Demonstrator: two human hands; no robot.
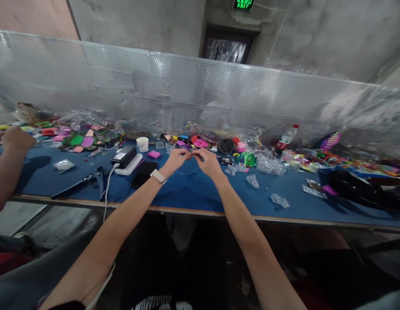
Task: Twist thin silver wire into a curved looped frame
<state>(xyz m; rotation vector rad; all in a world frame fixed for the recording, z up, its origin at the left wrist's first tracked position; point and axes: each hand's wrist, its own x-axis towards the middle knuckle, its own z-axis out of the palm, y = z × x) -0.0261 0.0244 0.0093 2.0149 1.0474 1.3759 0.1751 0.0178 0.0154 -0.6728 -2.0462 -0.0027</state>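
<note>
Above the blue table, my left hand and my right hand meet with fingertips pinched together. A thin, pale cord hangs in a loop below them, its ends running up into the fingers of both hands. Whatever else lies between the fingertips is too small to make out. A white band circles my left wrist. Left of my left hand are a bright pink packet and a dark, flat phone-like object.
A black charger with a white cable, scissors and a white cup stand to the left. Colourful clay-like pieces and plastic bags line the mesh screen. A bottle and a black bag are right. Another person's hand shows far left.
</note>
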